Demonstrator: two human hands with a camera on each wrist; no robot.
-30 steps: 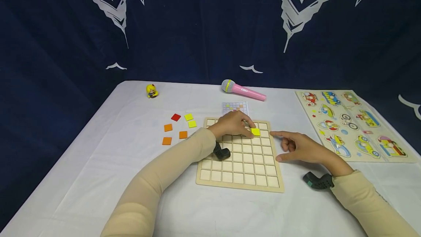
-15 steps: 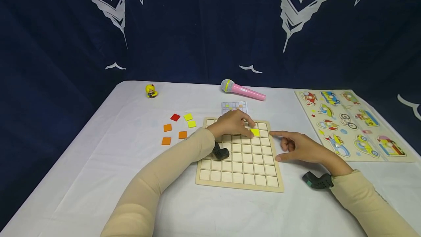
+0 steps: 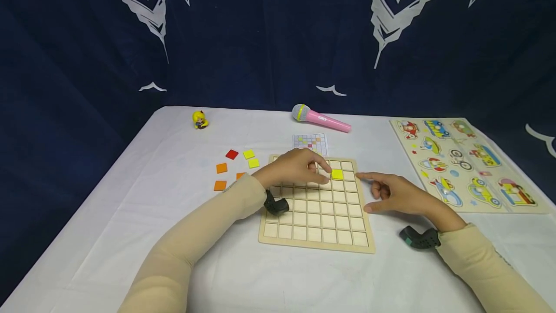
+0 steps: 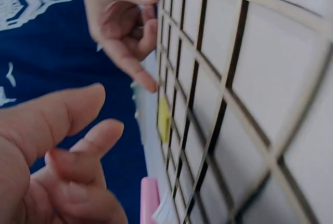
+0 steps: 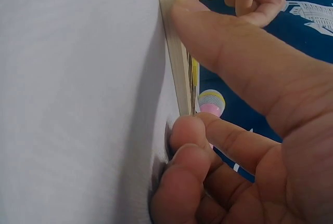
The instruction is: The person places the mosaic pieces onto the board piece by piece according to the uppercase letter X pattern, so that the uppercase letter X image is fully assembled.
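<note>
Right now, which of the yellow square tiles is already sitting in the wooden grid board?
The yellow tile near the board's far right corner, just beyond the left hand. The other two yellow tiles lie loose on the white tablecloth, left of the grid board.

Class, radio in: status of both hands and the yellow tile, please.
Left hand empty beside yellow tile. Tile seated in grid board. Right hand steadies the board's edge. Nothing blocking.

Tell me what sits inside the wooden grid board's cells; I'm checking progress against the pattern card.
One yellow tile lies in a cell near the wooden grid board's far right. The other visible cells look bare. The left hand covers several far cells, so their contents are hidden.
</note>
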